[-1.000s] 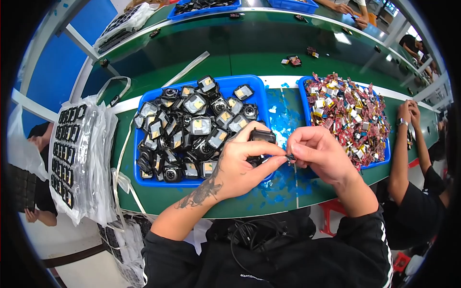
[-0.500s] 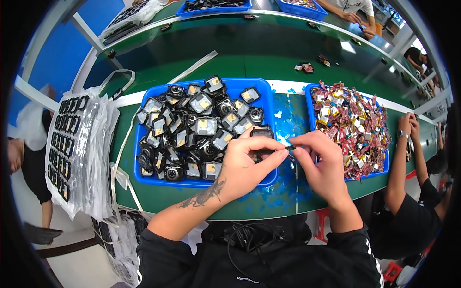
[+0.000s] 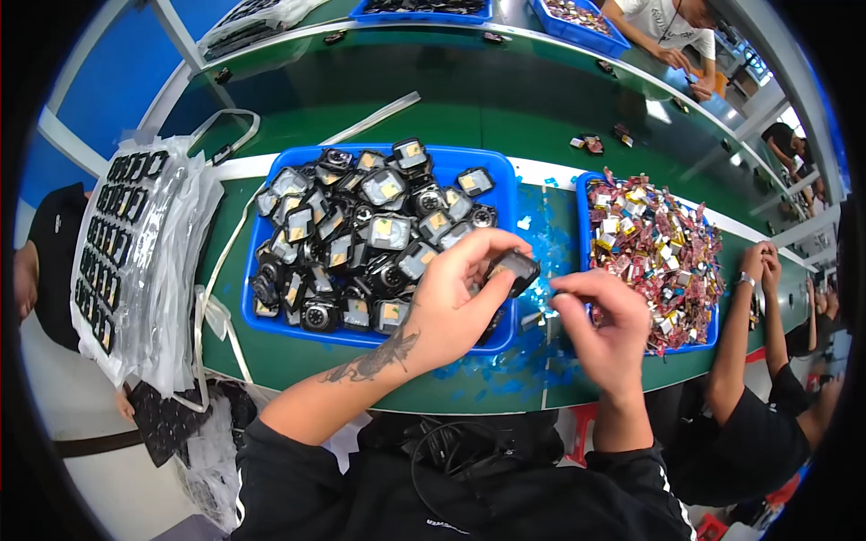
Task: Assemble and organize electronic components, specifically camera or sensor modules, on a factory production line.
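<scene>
Your right hand (image 3: 609, 329) has come away from your left hand (image 3: 460, 293) since half a second ago, and the black case (image 3: 519, 270) now shows more fully in your left grasp. That left grip is clamped on the case, which tilts above the three o'clock rim of a blue tub (image 3: 507, 194). Your right hand is at the case's four o'clock, thumb and forefinger tips close to each other; whether they pinch anything, I cannot tell.

With the case as your dial's centre, the tub lies at nine, heaped with similar cases (image 3: 388, 233). A second tub (image 3: 585, 216) sits at three, piled with small red, white and yellow parts (image 3: 654, 261). Blue scraps (image 3: 538, 236) litter the green table (image 3: 514, 126) between the two. Farther out at nine hang plastic-wrapped sheets (image 3: 135, 252) of black frames; a pale strap (image 3: 374, 117) lies between ten and eleven. You have a co-worker's forearm (image 3: 732, 335) beyond three, and a person in a white shirt (image 3: 663, 25) past one.
</scene>
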Demonstrator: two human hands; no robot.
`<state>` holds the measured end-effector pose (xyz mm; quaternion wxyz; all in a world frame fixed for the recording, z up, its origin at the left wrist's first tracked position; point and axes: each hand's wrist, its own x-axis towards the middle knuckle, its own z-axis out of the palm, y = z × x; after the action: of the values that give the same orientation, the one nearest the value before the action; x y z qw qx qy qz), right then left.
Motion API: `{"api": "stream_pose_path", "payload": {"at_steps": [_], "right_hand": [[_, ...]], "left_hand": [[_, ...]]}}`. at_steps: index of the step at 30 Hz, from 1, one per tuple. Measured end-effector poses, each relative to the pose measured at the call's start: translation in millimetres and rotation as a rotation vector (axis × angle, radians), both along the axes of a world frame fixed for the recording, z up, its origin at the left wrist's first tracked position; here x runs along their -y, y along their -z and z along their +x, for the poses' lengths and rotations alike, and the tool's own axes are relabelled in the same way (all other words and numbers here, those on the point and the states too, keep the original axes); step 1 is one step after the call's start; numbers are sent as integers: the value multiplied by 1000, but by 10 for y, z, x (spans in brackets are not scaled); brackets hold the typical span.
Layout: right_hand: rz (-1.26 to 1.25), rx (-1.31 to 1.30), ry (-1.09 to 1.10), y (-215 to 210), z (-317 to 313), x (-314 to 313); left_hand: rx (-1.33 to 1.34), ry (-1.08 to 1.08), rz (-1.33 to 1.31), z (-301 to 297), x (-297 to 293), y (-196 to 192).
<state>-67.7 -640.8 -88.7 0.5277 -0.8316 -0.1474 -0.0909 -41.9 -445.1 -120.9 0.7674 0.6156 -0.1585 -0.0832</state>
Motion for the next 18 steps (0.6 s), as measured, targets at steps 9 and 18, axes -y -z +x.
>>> {"api": "stream_pose_path", "payload": {"at_steps": [9,18], "right_hand": [[168,-76,-14,161,-17,-41],[778,-472,-202,221,-32,-97]], "left_hand": [[-94,53,59,-132,65,-132],[66,-203,-117,-177,105,44]]}}
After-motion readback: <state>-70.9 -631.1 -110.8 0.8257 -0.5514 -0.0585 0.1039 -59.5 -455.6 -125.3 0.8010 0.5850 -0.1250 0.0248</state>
